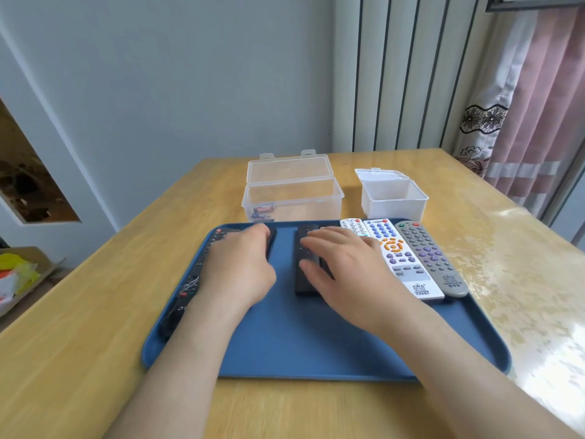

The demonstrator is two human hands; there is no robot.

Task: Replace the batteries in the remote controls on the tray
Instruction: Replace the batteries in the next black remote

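Beneath the right fingers [330,236] lies a black remote [304,288].

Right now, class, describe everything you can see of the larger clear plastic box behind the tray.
The clear plastic box is rectangular, its hinged lid standing open at the back with two latch tabs on top. It stands upright on the table just behind the blue tray, left of a smaller white box. A few batteries lie in its near left corner. Neither the left hand nor the right hand touches it.

Perhaps six remotes [402,258] on blue tray [285,343].
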